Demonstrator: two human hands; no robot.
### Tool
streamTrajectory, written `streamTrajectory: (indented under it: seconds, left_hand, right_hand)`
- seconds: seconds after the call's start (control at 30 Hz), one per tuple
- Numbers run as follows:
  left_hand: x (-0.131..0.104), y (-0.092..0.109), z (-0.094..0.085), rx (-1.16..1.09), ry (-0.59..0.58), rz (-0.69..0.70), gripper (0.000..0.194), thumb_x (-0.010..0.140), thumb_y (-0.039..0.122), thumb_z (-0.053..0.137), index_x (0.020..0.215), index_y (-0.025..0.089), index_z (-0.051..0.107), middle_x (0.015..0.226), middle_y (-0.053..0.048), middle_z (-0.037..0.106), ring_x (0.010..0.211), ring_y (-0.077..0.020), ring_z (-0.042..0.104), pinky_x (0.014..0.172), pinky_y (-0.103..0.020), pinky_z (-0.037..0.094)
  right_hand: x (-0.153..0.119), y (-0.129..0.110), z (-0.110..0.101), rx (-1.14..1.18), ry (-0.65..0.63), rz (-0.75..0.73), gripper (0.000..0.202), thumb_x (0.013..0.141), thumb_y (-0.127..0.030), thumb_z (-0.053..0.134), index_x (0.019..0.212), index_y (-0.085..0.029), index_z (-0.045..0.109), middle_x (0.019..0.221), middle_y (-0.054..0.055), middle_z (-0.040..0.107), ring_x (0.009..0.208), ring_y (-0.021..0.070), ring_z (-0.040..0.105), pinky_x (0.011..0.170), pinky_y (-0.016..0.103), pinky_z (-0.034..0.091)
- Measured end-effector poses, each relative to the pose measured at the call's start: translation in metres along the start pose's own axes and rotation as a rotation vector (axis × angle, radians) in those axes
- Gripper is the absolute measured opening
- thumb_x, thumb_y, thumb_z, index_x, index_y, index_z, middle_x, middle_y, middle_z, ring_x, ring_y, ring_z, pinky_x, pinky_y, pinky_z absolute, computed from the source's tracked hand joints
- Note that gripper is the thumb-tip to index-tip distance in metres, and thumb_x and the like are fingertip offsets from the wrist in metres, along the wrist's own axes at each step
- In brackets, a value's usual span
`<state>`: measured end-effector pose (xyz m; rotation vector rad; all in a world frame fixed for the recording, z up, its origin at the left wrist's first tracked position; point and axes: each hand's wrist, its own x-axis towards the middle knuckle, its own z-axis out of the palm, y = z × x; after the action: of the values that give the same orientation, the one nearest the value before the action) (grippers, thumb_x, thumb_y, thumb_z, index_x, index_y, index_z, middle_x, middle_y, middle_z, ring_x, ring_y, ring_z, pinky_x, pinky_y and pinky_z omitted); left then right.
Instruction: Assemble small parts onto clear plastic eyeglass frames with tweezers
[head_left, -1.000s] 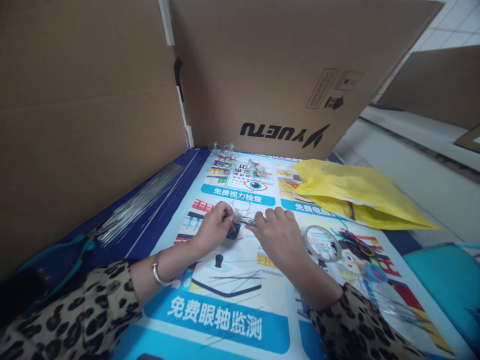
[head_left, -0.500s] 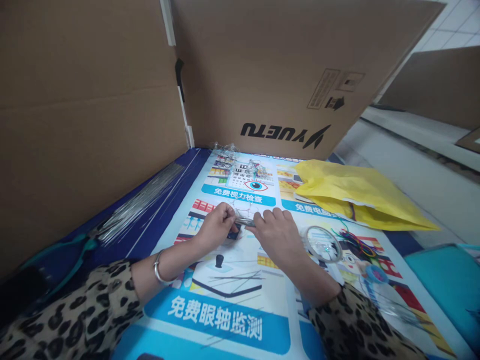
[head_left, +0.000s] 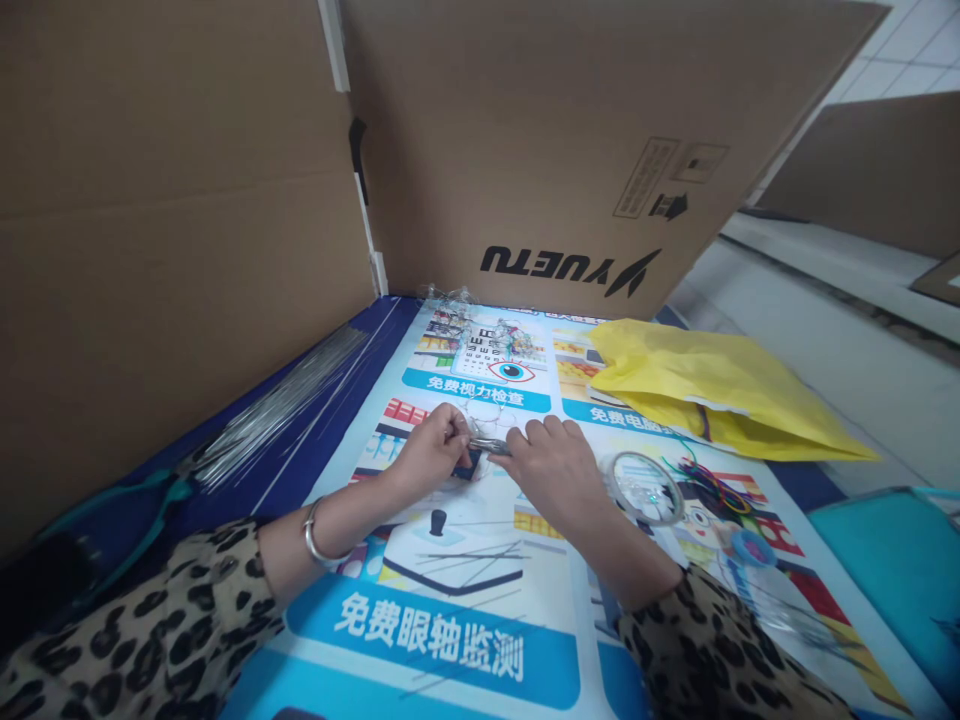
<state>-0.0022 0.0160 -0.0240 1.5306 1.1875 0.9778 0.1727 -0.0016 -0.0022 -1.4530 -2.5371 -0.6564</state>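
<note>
1. Two tall cardboard panels [head_left: 562, 150], smooth and brown, wall in the back and left of the navy surface [head_left: 300, 480]; a printed sheet [head_left: 322, 670] covers most of it.
2. The silvery metal tool [head_left: 491, 444] lies between the two hands, near the sheet's middle.
3. The right hand [head_left: 559, 470] is curled round the tool's near end, hiding the rest of it.
4. The left hand [head_left: 427, 458] pinches fine wire at the tool's other end, thumb against forefinger; the exact grip is too small to tell.
5. A thin, bent wire loop [head_left: 501, 412] shows just beyond the fingers.
6. Straight, shiny wires [head_left: 281, 405] lie bundled at left, by teal-handled pliers [head_left: 178, 488].
7. Right of the right hand are a clear, round ring [head_left: 675, 505], coloured strands [head_left: 720, 488] and a creased yellow bag [head_left: 720, 385].
8. A rounded metal bangle [head_left: 313, 540] circles the left wrist, above a leopard-print sleeve [head_left: 150, 630].
</note>
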Motion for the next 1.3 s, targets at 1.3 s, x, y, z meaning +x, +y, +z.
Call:
streamTrajectory:
  seconds: [1.3]
  left_hand:
    - [0.0090, -0.0010, -0.0079, -0.024, -0.118, -0.096, 0.014, 0.072, 0.021, 0.051, 0.074, 0.019, 0.037, 0.045, 0.007, 0.052, 0.040, -0.0078, 0.047, 0.043, -0.018, 0.033]
  right_hand:
    - [0.0009, 0.0035, -0.0029, 0.001, -0.007, -0.052, 0.028, 0.079, -0.045, 0.053, 0.075, -0.017, 0.057, 0.071, 0.005, 0.055, 0.074, 0.0194, 0.046, 0.064, 0.031, 0.021]
